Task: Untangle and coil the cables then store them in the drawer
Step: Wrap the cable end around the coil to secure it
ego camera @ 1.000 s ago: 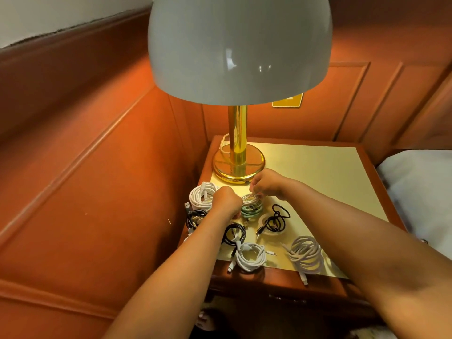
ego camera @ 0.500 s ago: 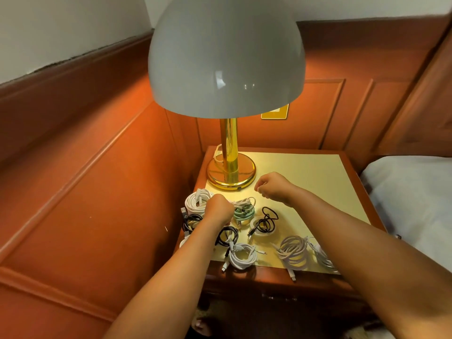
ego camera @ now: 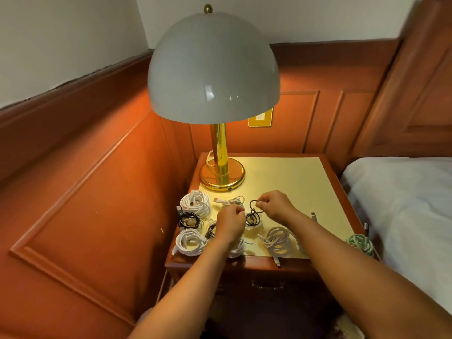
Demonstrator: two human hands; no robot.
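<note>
Against the wood-panelled corner stands the nightstand (ego camera: 325,167), and its yellow top carries a brass table lamp (ego camera: 214,69) with a big grey dome shade at the back left. Along the front edge sit the coiled cables: a fat white coil (ego camera: 195,200) near the lamp base, a black coil (ego camera: 188,220) just in front of it, another white coil (ego camera: 189,242) at the front left corner, a pale grey coil (ego camera: 277,239) further right, and a green coil (ego camera: 360,243) out at the right edge. Below the top, the drawer (ego camera: 267,286) is closed, its handle showing. Now the hands: the right hand (ego camera: 276,206) has its fingertips pinched together on a loop of the black cable (ego camera: 254,215), lifting that loop just clear while the rest of it lies looped on the top between both hands. The left hand (ego camera: 230,222) is curled loosely closed just beside that cable; whether it grips anything, I cannot tell.
</note>
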